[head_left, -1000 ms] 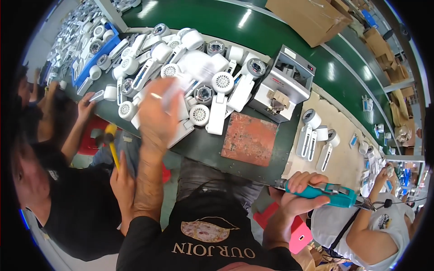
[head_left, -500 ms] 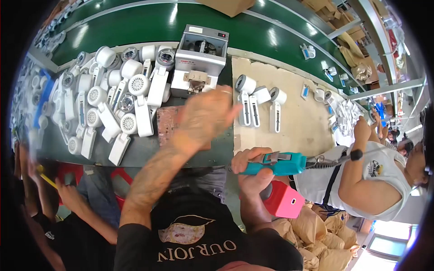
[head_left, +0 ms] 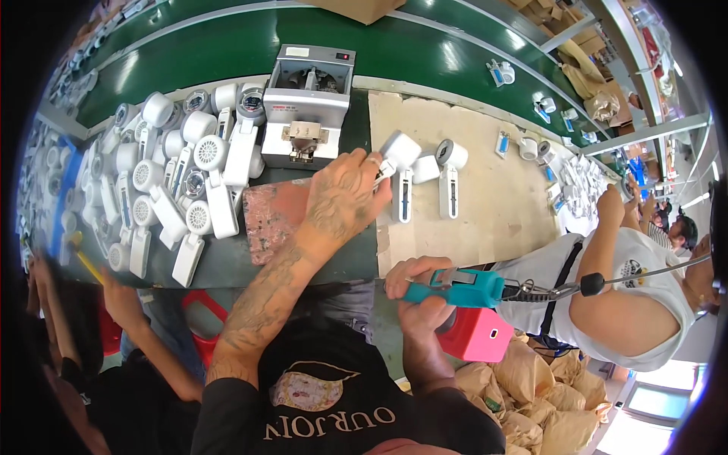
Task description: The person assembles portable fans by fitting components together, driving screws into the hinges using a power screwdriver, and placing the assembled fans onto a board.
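My left hand [head_left: 343, 196] reaches over the bench, its fingers closed on the handle of a white handheld fan [head_left: 400, 149], whose round head tilts up beyond the fingertips; the hand hides part of the handle. In my right hand [head_left: 422, 292], near the bench's front edge, is a teal electric screwdriver [head_left: 474, 290] with a metal lever and a coiled cord running off to the right. Its tip is hidden by my fingers. Right beside the held fan lie another white fan piece [head_left: 405, 199] and a fan with a slotted handle [head_left: 450, 182], both on brown cardboard.
A grey screw feeder [head_left: 309, 106] stands behind my left hand, with a worn reddish pad [head_left: 265, 220] in front. White fans [head_left: 210, 153] are heaped on the left. Beyond runs a green conveyor [head_left: 220, 45]. A co-worker [head_left: 629, 296] stands at the right, near a red box [head_left: 478, 335].
My left hand has moved from in front of the screw feeder onto a fan, which now lies tilted. The screwdriver has barely shifted. The view has swung slightly.
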A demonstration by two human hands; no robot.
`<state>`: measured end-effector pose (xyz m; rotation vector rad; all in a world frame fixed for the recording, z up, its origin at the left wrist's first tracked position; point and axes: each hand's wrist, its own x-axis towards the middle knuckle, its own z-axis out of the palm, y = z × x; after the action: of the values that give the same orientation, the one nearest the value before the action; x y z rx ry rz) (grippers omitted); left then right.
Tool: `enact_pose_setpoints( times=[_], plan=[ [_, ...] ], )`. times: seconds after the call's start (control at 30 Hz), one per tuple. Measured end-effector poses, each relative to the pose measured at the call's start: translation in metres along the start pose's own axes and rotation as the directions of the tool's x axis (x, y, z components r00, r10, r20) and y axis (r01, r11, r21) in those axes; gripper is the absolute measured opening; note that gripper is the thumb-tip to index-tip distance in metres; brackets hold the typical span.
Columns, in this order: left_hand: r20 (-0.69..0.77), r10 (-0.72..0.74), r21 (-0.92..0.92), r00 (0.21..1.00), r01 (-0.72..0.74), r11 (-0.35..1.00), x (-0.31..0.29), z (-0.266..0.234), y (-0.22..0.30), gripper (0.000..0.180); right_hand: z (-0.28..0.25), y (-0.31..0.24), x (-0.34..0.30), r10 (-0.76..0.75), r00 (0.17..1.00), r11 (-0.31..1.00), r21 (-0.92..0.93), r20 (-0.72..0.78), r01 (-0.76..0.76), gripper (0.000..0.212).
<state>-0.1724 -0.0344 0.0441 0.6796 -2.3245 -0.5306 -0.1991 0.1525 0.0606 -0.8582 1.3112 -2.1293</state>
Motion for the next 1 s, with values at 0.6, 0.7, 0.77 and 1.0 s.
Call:
enact_pose_setpoints(
  times=[0.6,0.7,0.77,1.0],
  plan=[
    [0.079,0.149,-0.097,0.986,-0.141,0.985,-0.06,-0.076,-0.08,0.025,0.113,0.052,0.147,-0.189,0.97,0.978,-0.061,0.154,0.2,0.07],
    [0.098,0.131,-0.128,0.987,-0.118,0.985,-0.066,-0.08,-0.077,0.03,0.129,0.07,0.166,-0.226,0.952,0.968,-0.06,0.208,0.243,0.058],
    [0.102,0.086,-0.166,0.991,-0.068,0.984,-0.07,-0.076,-0.081,0.036,0.136,0.08,0.171,-0.239,0.941,0.964,-0.06,0.239,0.26,0.048],
    [0.102,0.071,-0.147,0.992,-0.055,0.988,-0.068,-0.072,-0.078,0.04,0.132,0.095,0.165,-0.204,0.943,0.968,-0.09,0.262,0.235,0.04]
  ],
)
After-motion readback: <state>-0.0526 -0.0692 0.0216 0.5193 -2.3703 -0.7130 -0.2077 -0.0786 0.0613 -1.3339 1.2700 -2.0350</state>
